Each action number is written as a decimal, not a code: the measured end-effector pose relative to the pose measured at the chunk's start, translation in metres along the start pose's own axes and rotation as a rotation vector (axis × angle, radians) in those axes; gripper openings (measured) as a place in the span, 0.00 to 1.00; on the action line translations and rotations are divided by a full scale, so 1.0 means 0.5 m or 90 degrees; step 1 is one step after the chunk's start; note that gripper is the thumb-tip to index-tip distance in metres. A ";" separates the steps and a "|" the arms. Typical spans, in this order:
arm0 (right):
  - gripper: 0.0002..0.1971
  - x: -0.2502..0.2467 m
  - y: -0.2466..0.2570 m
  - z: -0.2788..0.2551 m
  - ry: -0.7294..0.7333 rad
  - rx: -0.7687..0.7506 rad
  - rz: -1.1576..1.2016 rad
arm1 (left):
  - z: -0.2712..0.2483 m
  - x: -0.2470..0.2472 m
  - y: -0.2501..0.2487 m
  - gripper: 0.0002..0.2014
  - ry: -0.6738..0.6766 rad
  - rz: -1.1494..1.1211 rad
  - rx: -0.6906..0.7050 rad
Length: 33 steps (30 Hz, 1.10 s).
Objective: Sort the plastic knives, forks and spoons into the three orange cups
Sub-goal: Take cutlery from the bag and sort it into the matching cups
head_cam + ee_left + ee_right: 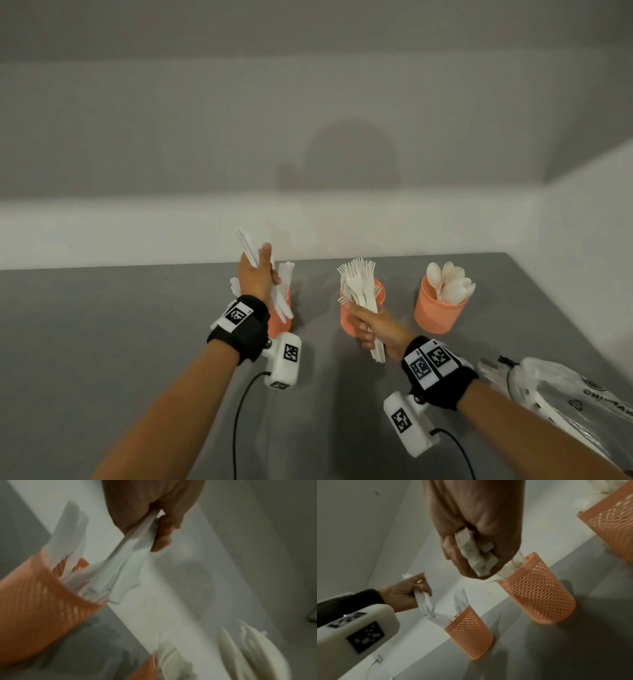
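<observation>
- Left hand: grip is wrapped round a bundle of white knives, held above the left cup. Knife ends stick out past the top and bottom of the fist.
- Left wrist view is blurred, but it shows the fingers curled round the flat knife handles, whose lower ends sit at the cup's rim.
- The left cup already has more knives standing in it; the right wrist view shows them leaning against the rim.
- Right hand: grip is tight round a bundle of forks, tines up, handle ends poking out below the palm.
- That fork bundle is right in front of and over the middle cup. I can't tell from the head view which forks are in the cup and which are in the hand.
- The right wrist view shows a few fork tines inside the middle cup's rim, next to the fist.
- Right cup: full of spoons, bowls up, standing apart from both hands.
- All three orange mesh cups stand in a row on the grey bench, near the back wall.
- A clear plastic bag lies at the right edge of the bench, beside the right forearm.
</observation>
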State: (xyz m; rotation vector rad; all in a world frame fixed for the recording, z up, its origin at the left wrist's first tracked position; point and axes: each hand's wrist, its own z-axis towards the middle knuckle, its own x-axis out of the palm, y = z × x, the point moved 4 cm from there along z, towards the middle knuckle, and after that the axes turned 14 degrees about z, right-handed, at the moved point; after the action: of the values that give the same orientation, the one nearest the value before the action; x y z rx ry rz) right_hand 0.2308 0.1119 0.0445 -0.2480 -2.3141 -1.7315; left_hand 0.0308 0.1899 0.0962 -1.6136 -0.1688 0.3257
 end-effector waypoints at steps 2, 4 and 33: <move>0.17 -0.001 0.011 0.003 -0.014 -0.009 0.012 | 0.027 -0.020 -0.027 0.20 -0.043 0.060 0.043; 0.18 -0.005 0.017 0.011 -0.036 -0.012 0.029 | 0.056 -0.032 -0.041 0.23 -0.077 0.061 0.061; 0.16 -0.001 0.024 0.040 -0.094 -0.005 0.058 | 0.072 0.041 0.092 0.29 0.045 0.976 0.458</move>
State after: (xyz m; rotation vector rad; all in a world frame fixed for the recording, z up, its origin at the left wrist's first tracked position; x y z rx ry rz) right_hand 0.2329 0.1347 0.0501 -0.4907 -2.3559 -1.7324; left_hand 0.0350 0.2271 0.0470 -0.7371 1.1783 1.2994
